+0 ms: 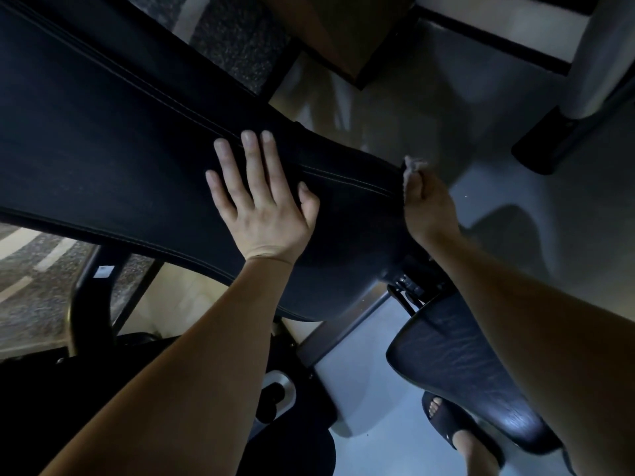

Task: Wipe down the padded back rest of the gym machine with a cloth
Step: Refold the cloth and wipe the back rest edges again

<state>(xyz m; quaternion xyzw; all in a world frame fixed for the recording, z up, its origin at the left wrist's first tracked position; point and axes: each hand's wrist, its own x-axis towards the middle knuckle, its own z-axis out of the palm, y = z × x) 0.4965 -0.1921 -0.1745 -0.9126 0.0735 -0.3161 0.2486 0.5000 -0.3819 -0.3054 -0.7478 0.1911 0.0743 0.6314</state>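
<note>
The padded back rest (113, 146) is a long black cushion with pale stitched seams, running from the upper left down to the middle. My left hand (263, 201) lies flat on it with fingers spread and holds nothing. My right hand (427, 209) is closed at the pad's narrow lower end, gripping a small pale cloth (412, 166) whose corner sticks up above the fingers. Most of the cloth is hidden inside the hand and behind the pad's edge.
The black seat pad (457, 365) sits lower right, with the hinge bracket (409, 286) between it and the back rest. A black frame bar (86, 297) stands lower left. My foot in a dark sandal (446, 424) rests on the grey floor. Another machine's base (549, 146) is upper right.
</note>
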